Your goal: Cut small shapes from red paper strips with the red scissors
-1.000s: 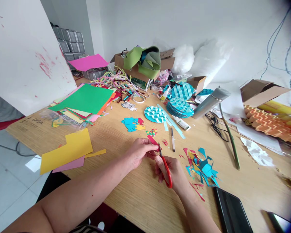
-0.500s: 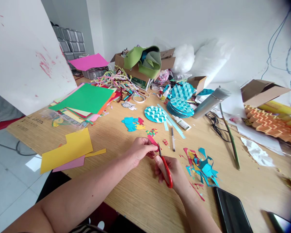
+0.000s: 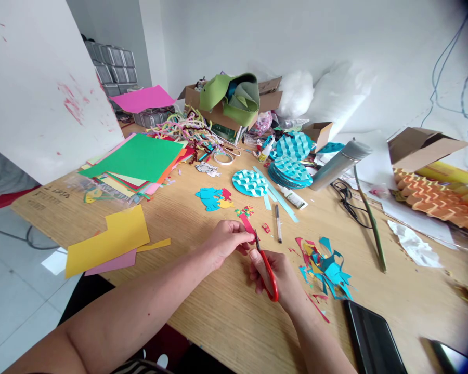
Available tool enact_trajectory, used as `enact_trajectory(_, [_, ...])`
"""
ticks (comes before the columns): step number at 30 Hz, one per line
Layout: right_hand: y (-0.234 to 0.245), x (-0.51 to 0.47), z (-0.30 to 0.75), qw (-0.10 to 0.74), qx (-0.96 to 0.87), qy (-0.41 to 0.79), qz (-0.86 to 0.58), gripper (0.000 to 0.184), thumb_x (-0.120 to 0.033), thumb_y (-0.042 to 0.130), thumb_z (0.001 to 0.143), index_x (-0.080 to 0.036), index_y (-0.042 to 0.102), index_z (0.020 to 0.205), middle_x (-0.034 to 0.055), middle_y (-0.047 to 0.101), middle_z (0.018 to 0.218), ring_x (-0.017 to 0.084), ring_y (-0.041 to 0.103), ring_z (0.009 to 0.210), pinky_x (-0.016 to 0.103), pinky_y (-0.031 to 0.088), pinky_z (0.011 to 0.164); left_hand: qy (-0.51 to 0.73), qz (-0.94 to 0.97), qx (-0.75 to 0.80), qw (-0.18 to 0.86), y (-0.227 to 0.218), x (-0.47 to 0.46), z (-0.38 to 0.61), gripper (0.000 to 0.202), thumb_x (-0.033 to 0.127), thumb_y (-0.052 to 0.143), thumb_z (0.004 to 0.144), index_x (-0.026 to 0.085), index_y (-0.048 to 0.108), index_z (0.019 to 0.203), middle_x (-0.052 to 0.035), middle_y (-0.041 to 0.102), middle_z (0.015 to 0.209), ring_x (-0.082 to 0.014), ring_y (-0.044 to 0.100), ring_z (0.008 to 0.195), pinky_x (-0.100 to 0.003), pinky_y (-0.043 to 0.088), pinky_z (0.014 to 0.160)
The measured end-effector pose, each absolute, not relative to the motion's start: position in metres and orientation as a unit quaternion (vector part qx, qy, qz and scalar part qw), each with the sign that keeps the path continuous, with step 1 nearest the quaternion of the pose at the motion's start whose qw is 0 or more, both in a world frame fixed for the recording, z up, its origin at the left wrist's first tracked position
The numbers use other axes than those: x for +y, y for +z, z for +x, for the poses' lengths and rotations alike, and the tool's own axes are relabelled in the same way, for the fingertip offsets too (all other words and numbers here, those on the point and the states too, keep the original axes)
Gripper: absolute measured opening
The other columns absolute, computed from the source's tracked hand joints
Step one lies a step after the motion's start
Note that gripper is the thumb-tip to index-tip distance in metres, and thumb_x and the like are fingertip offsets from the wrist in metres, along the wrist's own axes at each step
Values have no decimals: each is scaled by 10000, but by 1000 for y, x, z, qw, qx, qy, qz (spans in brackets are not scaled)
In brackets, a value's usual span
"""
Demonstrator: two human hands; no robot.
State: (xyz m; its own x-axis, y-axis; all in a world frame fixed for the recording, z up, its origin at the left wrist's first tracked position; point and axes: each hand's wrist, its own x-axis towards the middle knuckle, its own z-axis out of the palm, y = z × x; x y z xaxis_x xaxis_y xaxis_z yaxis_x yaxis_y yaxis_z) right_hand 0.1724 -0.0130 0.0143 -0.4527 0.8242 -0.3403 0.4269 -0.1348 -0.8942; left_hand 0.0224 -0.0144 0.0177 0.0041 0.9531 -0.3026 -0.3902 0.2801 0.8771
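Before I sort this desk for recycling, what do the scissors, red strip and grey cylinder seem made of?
Scissors: dark blades, probably metal; glossy red handles, likely plastic.
Red strip: matte, thin, flat; probably paper.
Grey cylinder: smooth with a soft sheen, perhaps metal or coated plastic.

Bright, diffuse light; soft shadows; right edge dark, blurred.

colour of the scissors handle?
The scissors handle is red; best seen in the head view, the only one here.
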Motion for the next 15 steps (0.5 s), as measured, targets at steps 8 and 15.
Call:
enact_trajectory(8, [17,-13,173,173,-636,577,-483,484,-599,599,775,-148,534,609,-4,580,504,97,549,345,165,339,330,511,327,480,634,16,-14,22,148,247,660,604,115,595,620,-17,587,584,-93,532,536,-231,432,558])
enact_trajectory(15, [16,-14,172,183,-630,576,-488,515,-627,594,760,-152,525,575,-9,565,483,89,526,328,163,337,311,514,323,475,637,15,-14,22,155,251,667,600,117,591,614,-14,585,580,-96,535,540,-231,433,557])
